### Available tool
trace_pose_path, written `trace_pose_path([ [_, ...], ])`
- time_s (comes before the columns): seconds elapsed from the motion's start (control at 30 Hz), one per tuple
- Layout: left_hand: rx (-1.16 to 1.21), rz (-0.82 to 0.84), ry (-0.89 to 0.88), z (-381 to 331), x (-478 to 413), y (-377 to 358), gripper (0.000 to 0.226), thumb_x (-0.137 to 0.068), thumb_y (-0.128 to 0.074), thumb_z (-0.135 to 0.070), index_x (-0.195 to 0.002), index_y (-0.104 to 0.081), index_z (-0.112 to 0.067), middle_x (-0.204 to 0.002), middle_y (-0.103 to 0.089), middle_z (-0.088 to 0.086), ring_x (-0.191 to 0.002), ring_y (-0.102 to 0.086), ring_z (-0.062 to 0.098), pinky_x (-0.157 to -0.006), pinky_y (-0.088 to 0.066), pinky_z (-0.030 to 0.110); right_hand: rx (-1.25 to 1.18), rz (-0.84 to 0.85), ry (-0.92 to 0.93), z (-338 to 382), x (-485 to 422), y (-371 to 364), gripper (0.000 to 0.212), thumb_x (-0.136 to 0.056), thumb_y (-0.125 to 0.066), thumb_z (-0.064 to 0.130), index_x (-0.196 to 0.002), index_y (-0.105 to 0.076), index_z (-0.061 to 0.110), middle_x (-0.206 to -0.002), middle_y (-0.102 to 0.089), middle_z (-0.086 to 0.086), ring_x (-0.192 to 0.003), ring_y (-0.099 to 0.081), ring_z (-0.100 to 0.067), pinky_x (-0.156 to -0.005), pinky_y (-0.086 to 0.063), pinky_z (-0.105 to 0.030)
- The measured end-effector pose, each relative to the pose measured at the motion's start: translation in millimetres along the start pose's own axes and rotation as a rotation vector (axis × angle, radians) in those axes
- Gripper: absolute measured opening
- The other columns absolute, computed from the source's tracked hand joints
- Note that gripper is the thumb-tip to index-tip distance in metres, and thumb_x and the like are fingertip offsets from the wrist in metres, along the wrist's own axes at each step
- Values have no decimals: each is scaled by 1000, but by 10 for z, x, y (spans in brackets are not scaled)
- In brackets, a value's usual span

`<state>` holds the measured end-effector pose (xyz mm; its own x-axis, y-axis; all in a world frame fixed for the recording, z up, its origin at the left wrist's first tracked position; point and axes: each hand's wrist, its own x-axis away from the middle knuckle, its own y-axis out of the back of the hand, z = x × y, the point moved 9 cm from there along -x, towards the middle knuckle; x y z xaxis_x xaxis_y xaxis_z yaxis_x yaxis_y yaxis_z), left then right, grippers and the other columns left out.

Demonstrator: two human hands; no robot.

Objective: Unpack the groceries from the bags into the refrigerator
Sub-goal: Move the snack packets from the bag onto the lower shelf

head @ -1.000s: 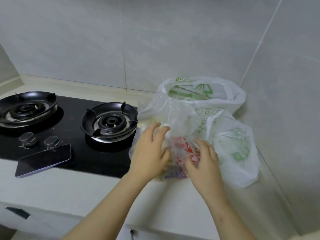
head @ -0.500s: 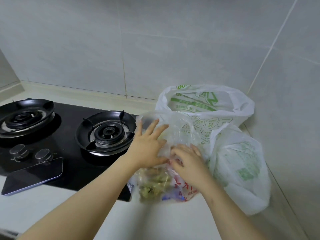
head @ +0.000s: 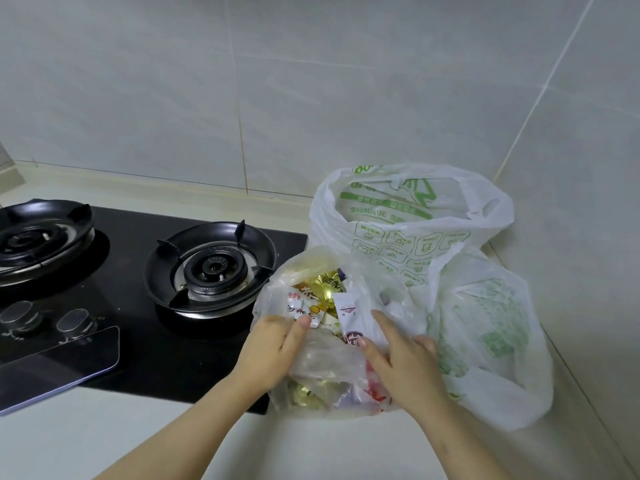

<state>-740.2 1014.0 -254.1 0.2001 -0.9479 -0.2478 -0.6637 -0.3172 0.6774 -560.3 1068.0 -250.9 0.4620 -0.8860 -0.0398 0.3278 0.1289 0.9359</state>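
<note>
A clear plastic bag (head: pixel 323 367) of snack packets sits on the counter's right side, its mouth pulled open. Inside show a gold packet (head: pixel 327 287), a red-and-white packet (head: pixel 299 306) and a white sachet (head: pixel 349 313). My left hand (head: pixel 273 348) grips the bag's left rim with the thumb over the plastic. My right hand (head: pixel 405 368) holds the right rim, thumb and fingers pinching the film beside the white sachet. Behind stands an open white bag with green print (head: pixel 398 216), and a second white bag (head: pixel 491 323) slumps to its right. No refrigerator is in view.
A black gas hob with two burners (head: pixel 214 268) takes up the left of the pale counter (head: pixel 138 441). A phone (head: pixel 59 362) lies on the hob's front edge by two knobs (head: pixel 74 320). Tiled walls close in behind and on the right.
Both hands have slid down and apart on the clear bag, spreading its mouth so the packets inside show. The view has shifted a little to the right.
</note>
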Motion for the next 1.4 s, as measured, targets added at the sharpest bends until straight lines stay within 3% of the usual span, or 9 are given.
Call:
trace_pose_path([
  [0.1, -156, -10, -73, 27, 45, -40, 46, -76, -36, -56, -44, -22, -25, -39, -27, -6, -41, -34, 8, -46, -26, 14, -8, -63, -149, -169, 60, 80, 69, -90, -39, 58, -147, -11, 32, -76, -64, 3, -104, -56, -22, -103, -30, -27],
  [0.23, -283, 28, -140, 105, 237, -94, 25, -57, -51, -42, -61, -27, -35, -47, -34, -20, -45, -36, -4, -48, -30, 9, 16, -60, -237, -256, 99, 41, 60, -90, -46, 49, -143, -23, 32, -102, -69, -2, -102, -60, -24, -96, -37, -30],
  [0.33, -328, 11, -258, 26, 273, -36, 39, -56, -55, -42, -94, -46, -37, -81, -52, -21, -67, -52, -1, -52, -47, 18, -34, -179, -238, -251, 84, 50, 55, -86, -57, 37, -133, -35, 20, -112, -61, -6, -101, -58, -27, -83, -44, -32],
  [0.47, -437, -206, -503, -297, 160, 133, 54, -58, -64, -30, -110, -51, -27, -109, -48, -4, -101, -49, 18, -82, -39, 32, -16, -476, -94, -96, 74, 231, 63, -53, -85, 17, -103, -47, 15, -109, -54, -15, -98, -48, -30, -69, -52, -41],
  [0.63, -598, -250, -414, -319, -195, 153, 42, -77, -57, -39, -117, -49, -30, -129, -43, 2, -131, -36, 32, -106, -27, 58, 97, -328, -59, 55, -166, 63, 65, -82, -32, 64, -134, -39, 26, -148, -33, -5, -132, -24, -25, -100, -38, -50],
  [0.73, -644, -58, -329, -142, -407, -51, 44, -76, -48, -37, -120, -48, -31, -133, -45, 2, -132, -33, 34, -99, -31, 68, 142, -78, -126, -38, -318, -208, 102, -60, 21, 83, -148, -2, 37, -159, 2, 4, -145, 1, -21, -115, -12, -45],
  [0.93, -617, 193, -306, 13, -734, -332, 40, -81, -36, -47, -116, -50, -35, -127, -57, 1, -123, -49, 36, -78, -42, 72, 93, 131, -210, -73, -560, -318, 49, -96, -12, 55, -142, 2, 53, -158, 4, 10, -145, 5, -23, -114, -8, -55],
  [1.1, -447, 311, -132, 186, -1079, -463, 78, -71, 2, -73, -136, -33, -46, -156, -11, -10, -145, 0, 22, -113, -15, 54, 14, 131, -266, -235, -757, -294, 43, -100, -13, 44, -143, -12, 51, -157, -5, 13, -145, 2, -14, -114, -4, -55],
  [1.4, -234, 481, 189, 372, -1497, -748, 61, -81, -38, -69, -138, -28, -49, -142, -42, -4, -127, -38, 30, -105, -31, 45, -45, 88, -324, -585, -1154, -302, 43, -100, -28, 31, -143, -30, 36, -148, -35, 7, -135, -32, -17, -104, -31, -37],
])
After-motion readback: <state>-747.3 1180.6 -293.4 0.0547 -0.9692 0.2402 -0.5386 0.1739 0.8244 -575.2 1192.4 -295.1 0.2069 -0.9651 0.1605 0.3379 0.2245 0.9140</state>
